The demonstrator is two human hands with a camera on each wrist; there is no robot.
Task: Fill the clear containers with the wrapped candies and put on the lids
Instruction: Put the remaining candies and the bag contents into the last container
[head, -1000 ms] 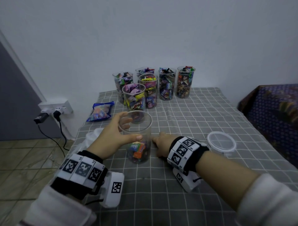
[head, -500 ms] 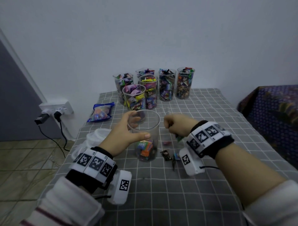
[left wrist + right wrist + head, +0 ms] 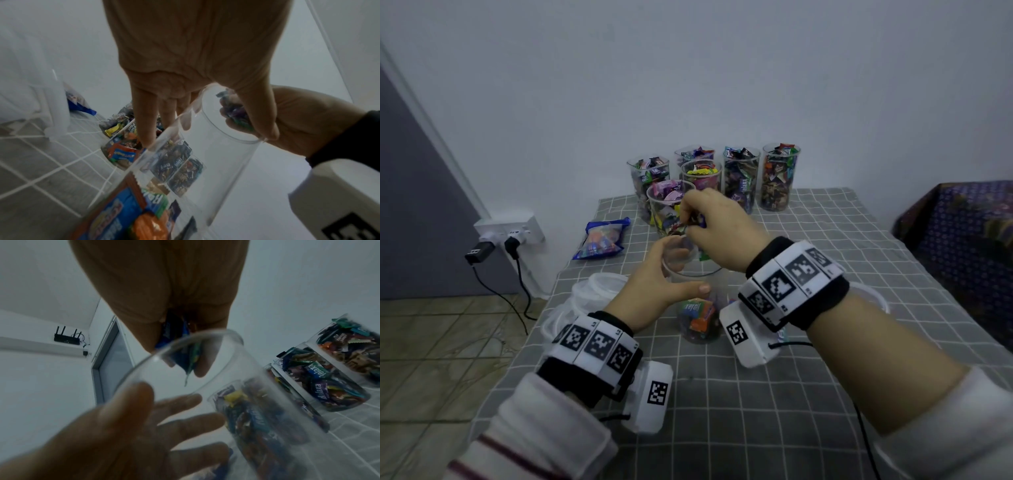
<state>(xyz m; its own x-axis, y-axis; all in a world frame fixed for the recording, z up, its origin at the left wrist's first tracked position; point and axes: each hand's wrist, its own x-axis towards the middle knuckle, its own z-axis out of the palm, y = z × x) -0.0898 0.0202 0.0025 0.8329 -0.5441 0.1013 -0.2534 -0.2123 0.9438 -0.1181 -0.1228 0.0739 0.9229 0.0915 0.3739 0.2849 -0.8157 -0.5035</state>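
A tall clear container (image 3: 697, 308) stands on the checked tablecloth with a few wrapped candies at its bottom (image 3: 131, 216). My left hand (image 3: 657, 284) grips its upper wall, thumb in front, fingers behind (image 3: 180, 415). My right hand (image 3: 719, 236) hovers just over its open rim (image 3: 185, 347), fingers bunched round a small clump of wrapped candies (image 3: 179, 344) (image 3: 234, 112). Several full containers (image 3: 741, 181) stand at the back by the wall. A clear lid (image 3: 876, 301) peeks out behind my right wrist.
A blue candy bag (image 3: 602, 238) lies at the left of the table. A stack of clear lids and containers (image 3: 585, 301) sits at the left edge. A wall socket with plugs (image 3: 506, 236) is beyond the table's left side; a patterned cloth (image 3: 962, 233) lies at the right.
My right hand rose from the tablecloth with a clump of candies and moved up and left over the container's rim. The left hand kept its hold.
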